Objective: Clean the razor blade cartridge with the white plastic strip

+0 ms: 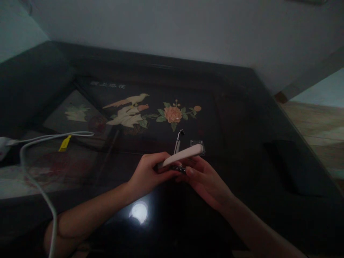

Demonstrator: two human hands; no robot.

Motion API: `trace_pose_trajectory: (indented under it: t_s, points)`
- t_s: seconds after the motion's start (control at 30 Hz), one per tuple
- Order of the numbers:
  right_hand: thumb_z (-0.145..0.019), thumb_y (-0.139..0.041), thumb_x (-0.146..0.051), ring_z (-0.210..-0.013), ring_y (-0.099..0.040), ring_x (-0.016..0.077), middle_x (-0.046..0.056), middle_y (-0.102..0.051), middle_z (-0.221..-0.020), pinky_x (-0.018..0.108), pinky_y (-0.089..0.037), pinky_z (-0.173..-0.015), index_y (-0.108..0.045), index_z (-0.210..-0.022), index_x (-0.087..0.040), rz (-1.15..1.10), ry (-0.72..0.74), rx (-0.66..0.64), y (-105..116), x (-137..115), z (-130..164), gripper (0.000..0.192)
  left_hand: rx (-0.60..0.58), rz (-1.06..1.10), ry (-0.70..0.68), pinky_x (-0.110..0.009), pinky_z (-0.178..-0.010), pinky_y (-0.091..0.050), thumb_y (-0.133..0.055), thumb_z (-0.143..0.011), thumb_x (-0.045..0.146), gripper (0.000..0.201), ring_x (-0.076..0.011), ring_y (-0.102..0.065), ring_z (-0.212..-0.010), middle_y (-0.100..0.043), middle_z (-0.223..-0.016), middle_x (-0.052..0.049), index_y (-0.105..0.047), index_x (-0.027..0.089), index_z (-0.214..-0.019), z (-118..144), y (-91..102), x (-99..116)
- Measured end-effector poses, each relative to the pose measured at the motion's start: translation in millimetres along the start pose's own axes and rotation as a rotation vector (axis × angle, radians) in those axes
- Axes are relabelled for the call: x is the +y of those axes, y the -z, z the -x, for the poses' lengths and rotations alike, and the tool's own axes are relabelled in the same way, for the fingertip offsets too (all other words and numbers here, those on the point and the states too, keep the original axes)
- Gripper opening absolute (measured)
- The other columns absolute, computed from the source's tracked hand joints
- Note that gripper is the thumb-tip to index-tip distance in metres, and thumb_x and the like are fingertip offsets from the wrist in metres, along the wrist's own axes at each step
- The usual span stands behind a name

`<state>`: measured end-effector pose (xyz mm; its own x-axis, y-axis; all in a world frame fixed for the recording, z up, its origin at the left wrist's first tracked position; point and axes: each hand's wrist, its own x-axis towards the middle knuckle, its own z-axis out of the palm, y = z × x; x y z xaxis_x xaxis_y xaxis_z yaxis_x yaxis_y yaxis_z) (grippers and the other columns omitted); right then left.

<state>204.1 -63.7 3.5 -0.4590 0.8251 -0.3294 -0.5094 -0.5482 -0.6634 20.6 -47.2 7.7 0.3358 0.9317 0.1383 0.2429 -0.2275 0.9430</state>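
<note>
Both my hands meet above the dark, glossy table. My left hand is closed around the near end of a pale, flat bar with a rounded tip, which slants up to the right. Just under the bar is a small dark piece with light specks, between the fingers of both hands. My right hand has its thumb and fingers closed on that dark piece; its exact kind is unclear. Beyond the hands lies a thin white-handled tool with a black head, resembling a razor. A small clear plastic box is partly hidden behind the bar.
A white cable with a yellow tag runs along the left side from a white plug. Flower and bird decorations show in the tabletop. A dark flat shape lies on the right. A wall stands behind.
</note>
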Motion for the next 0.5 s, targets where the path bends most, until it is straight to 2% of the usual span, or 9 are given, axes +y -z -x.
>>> trace_pose_trajectory:
  t_s: [0.1,0.23,0.5]
  points:
    - [-0.070,-0.085,-0.027,-0.083,-0.066,0.0108,0.000,-0.070,-0.097,0.024,-0.055,-0.076,-0.069,-0.098,-0.023,0.012,0.005,0.009,1.0,0.1,-1.0,0.033,0.014,-0.032,0.003,-0.017,-0.046,-0.031,-0.074,-0.078,0.032,0.019,-0.0070,-0.039,-0.047,-0.050,-0.052,0.006,-0.075,0.013,-0.081,-1.1,-0.2,1.3]
    - [-0.070,-0.085,-0.026,-0.085,-0.066,0.0110,0.000,-0.070,-0.097,0.024,-0.055,-0.077,-0.069,-0.095,-0.022,0.022,0.015,0.035,1.0,-0.4,-1.6,0.030,0.019,-0.036,0.012,-0.016,-0.046,-0.031,-0.074,-0.077,0.026,0.013,-0.0066,-0.040,-0.047,-0.052,-0.052,0.006,-0.075,0.013,-0.080,-1.7,-1.4,1.4]
    - [-0.067,-0.087,-0.026,-0.081,-0.067,0.0106,-0.001,-0.071,-0.093,0.024,-0.056,-0.076,-0.070,-0.093,-0.020,0.003,0.010,0.024,0.2,-1.7,-2.6,0.032,0.019,-0.111,-0.012,-0.015,-0.046,-0.032,-0.071,-0.078,0.022,0.009,-0.0064,-0.042,-0.047,-0.055,-0.053,0.006,-0.075,0.015,-0.081,-0.6,-2.0,1.3]
